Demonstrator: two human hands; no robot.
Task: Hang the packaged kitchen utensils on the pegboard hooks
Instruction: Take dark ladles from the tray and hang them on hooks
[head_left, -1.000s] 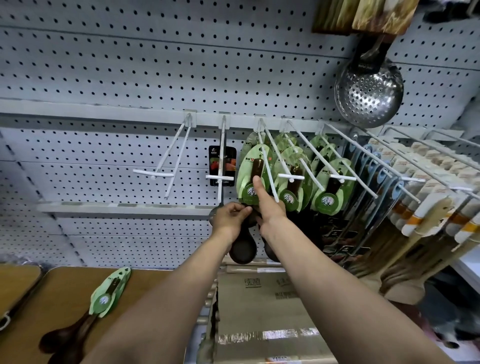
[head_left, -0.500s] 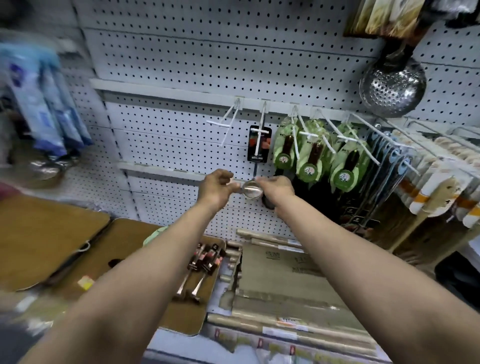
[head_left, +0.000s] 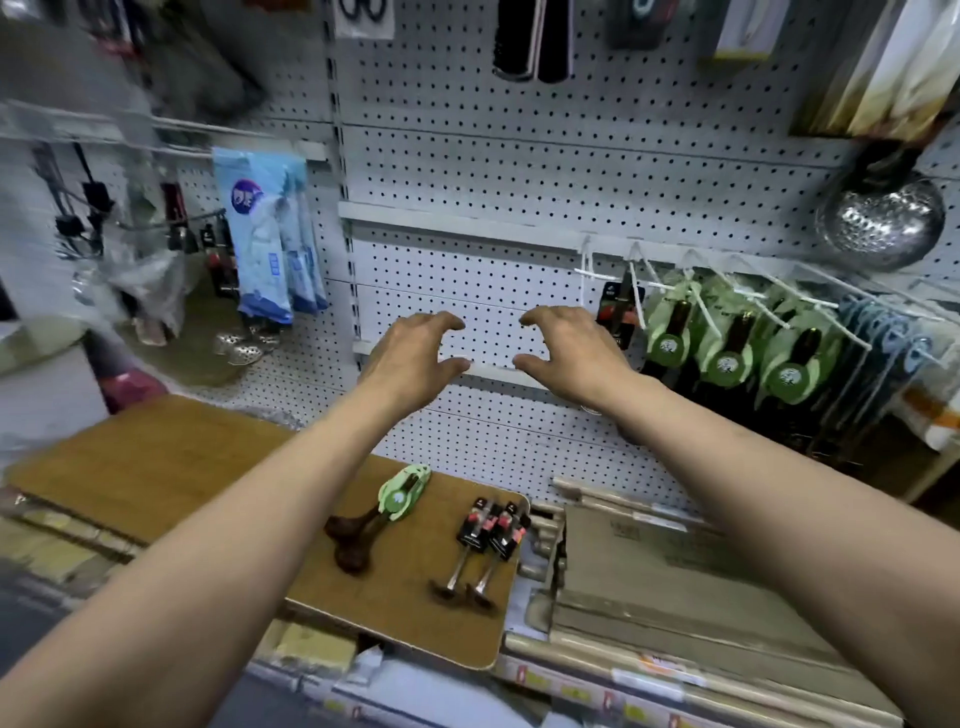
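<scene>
In front of the pegboard (head_left: 467, 171), the left hand (head_left: 410, 358) and the right hand (head_left: 571, 353) hover side by side, well above the wooden board (head_left: 415, 603) on the counter; both have fingers loosely curled like claws and neither has hold of anything

The goods waiting to be hung lie on that board: 1 green-carded pack of dark wooden spoons (head_left: 379, 514) and, just beside it to the right, 2 black-carded metal spoons (head_left: 485, 545) lying close together and partly overlapping. On the hooks (head_left: 670, 286) to the right hang 1 black-carded pack (head_left: 615, 306) and several green-carded packs (head_left: 727, 348) already in place

Judging from this, the next step is to reach down for a pack. The likely trouble:
- The 2 black-carded spoons lie so close that a careless grab could lift both or drag 1 off the board's rounded edge into the gap beside the cardboard boxes (head_left: 675, 582)
- The view is smeared at the left and lower edges, which suggests a moving head; a reach made without looking could miss the card hole end and take the pack by its heavy bowl, so it swings
- The hooks stand crowded and angled; threading a card onto the wrong prong could knock off packs already hung
- A metal strainer (head_left: 883, 223) hangs near the upper right, within reach of a raised elbow or arm
</scene>
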